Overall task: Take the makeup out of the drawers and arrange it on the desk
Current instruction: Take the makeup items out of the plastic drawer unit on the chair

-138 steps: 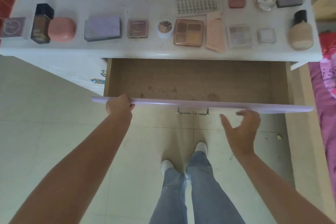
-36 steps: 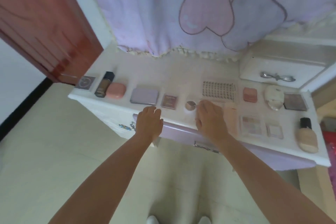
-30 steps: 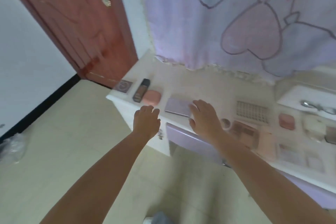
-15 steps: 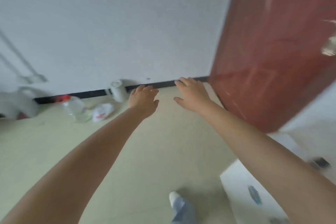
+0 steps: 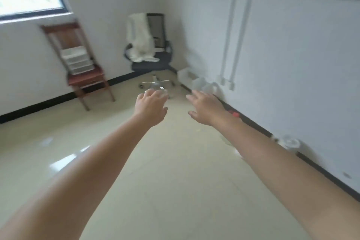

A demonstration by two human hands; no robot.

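The desk, its drawers and the makeup are out of the head view. My left hand (image 5: 151,108) and my right hand (image 5: 204,108) are stretched forward side by side over a bare beige floor. Both are palm down, fingers apart, and hold nothing. The picture is blurred by motion.
A wooden chair (image 5: 78,60) with white trays stands under a window at the left wall. An office chair (image 5: 150,48) draped with a white cloth is in the far corner. A plastic bottle (image 5: 288,142) and small clutter lie along the right wall's black skirting.
The view has swung left, from the desk past the red door to the room's far corner. Both hands left the shut drawer front and stay stretched out, holding nothing.
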